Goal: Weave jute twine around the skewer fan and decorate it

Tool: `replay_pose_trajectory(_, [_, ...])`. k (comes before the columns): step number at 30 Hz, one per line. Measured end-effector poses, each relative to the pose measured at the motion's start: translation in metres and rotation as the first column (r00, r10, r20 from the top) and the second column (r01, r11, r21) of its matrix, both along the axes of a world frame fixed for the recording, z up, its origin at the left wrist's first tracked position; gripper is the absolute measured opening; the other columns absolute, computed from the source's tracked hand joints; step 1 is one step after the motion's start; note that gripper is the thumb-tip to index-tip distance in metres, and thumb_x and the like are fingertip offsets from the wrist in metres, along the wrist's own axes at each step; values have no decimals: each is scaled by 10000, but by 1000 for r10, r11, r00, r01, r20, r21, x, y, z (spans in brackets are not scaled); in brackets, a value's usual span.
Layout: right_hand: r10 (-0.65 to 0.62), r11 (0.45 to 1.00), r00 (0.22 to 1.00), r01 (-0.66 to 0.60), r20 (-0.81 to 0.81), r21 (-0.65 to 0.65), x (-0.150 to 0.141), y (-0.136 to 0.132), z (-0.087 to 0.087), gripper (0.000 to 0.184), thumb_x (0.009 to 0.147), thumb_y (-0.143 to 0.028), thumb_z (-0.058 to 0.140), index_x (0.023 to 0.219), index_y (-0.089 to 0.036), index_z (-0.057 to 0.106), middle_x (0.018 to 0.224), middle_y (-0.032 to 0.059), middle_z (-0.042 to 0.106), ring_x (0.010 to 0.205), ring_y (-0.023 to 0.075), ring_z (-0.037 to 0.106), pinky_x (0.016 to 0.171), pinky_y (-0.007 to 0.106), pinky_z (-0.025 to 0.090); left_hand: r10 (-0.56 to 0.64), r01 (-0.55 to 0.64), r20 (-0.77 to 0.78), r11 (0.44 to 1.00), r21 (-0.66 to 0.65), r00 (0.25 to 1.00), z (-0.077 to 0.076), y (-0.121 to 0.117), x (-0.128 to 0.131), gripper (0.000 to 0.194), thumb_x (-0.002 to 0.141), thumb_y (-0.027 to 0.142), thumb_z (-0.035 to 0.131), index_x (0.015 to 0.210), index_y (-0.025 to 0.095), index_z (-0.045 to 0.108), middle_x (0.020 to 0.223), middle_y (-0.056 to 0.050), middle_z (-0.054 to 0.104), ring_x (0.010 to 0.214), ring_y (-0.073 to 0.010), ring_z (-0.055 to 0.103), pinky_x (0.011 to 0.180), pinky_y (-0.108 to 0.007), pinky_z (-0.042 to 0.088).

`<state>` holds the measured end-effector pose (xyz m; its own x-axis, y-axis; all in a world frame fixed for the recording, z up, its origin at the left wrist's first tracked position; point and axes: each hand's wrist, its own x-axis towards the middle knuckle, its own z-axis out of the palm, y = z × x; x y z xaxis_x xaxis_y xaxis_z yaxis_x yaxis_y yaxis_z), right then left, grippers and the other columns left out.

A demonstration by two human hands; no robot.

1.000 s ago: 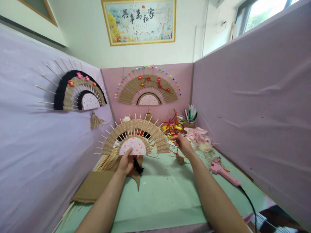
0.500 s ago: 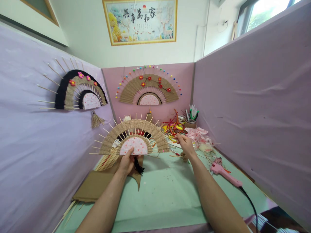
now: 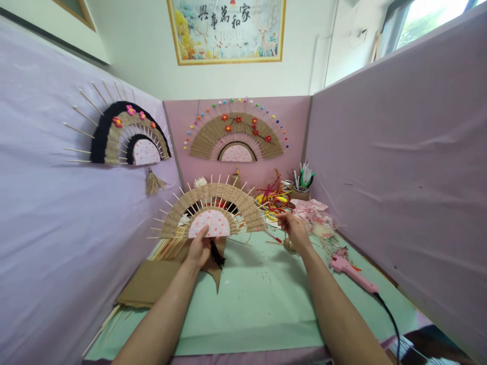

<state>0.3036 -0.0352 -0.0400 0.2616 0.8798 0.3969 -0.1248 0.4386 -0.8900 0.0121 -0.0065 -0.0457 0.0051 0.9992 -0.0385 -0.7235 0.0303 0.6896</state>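
A half-round woven fan (image 3: pixel 213 195) of tan twine on thin sticks is held up over the table, its bare stick tips fanning out along the top. My left hand (image 3: pixel 200 248) grips it at the bottom middle, thumb on the pink dotted half-circle panel (image 3: pixel 209 223). From its lower edge a black tassel (image 3: pixel 217 255) hangs beside my fingers. Just off the fan's right end, my right hand (image 3: pixel 296 231) is closed in a pinch; what is between the fingertips is too thin to make out. Below that hand lies a small bundle of twine (image 3: pixel 289 246).
A pink glue gun (image 3: pixel 353 272) with a black cord lies on the right. Behind are colourful pipe cleaners (image 3: pixel 274 195), a jar of tools (image 3: pixel 302 191) and pink dotted cloth (image 3: pixel 312 210). Brown cloth (image 3: pixel 148 284) and sticks (image 3: pixel 173 247) lie left. Finished fans (image 3: pixel 236 133) hang on the partitions.
The view has tilted down and shifted slightly left. The fan has turned a little in my left hand, its right end higher. My right hand stays pinched near that end.
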Motion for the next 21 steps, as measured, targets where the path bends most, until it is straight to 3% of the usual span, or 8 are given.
replay_pose_trajectory(9, [232,970,972,-230,25,-74,-12,2,-7,604,755,-690,444,824,-151,707,630,52,605,517,117,434,479,254,316,-13,14,44,1000,-19,999,-4,3,-1,128,796,129,592,921,150,607,797,-26,690,606,-115,631,523,-208,539])
replay_pose_trajectory(18, [180,981,980,-173,81,-83,-10,-4,-2,564,761,-662,464,860,-158,698,643,48,586,537,128,445,484,259,320,-9,11,57,1000,-28,998,-7,6,-2,135,794,129,594,927,145,603,763,-24,686,583,-110,631,527,-206,540])
replay_pose_trajectory(21, [89,993,990,-80,106,-87,-7,-5,1,545,744,-660,491,786,-152,686,577,29,538,509,123,418,467,257,302,-4,5,71,1000,-8,998,-5,5,-3,129,791,121,597,918,144,600,761,-23,690,600,-112,640,537,-202,543])
